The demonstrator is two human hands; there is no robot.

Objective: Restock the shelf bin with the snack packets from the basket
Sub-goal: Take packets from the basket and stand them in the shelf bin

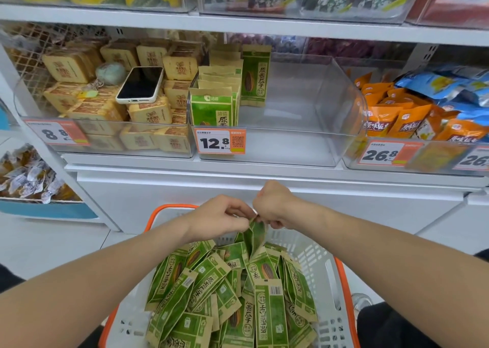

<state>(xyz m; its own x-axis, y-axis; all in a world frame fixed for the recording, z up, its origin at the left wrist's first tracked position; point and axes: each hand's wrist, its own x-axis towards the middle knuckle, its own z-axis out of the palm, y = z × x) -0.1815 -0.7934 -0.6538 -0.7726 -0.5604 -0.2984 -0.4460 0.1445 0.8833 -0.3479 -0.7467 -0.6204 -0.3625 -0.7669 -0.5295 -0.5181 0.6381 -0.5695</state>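
Note:
A white basket (320, 263) with an orange rim sits low in front of me, full of several green and tan snack packets (209, 284). Over its far end my left hand (219, 216) and my right hand (275, 206) meet and pinch the top of one green packet (255, 235), which hangs upright above the heap. On the shelf above stands the clear shelf bin (317, 104). At its left side a row of the same green packets (211, 107) stands upright, with one more packet (255, 75) behind. The rest of the bin is bare.
A phone (140, 84) lies on tan packets in the left neighbouring bin (105, 136). Orange and blue bags (412, 115) fill the right bin. Price tags (221, 141) hang on the bin fronts. A white cabinet front (185, 189) is below the shelf.

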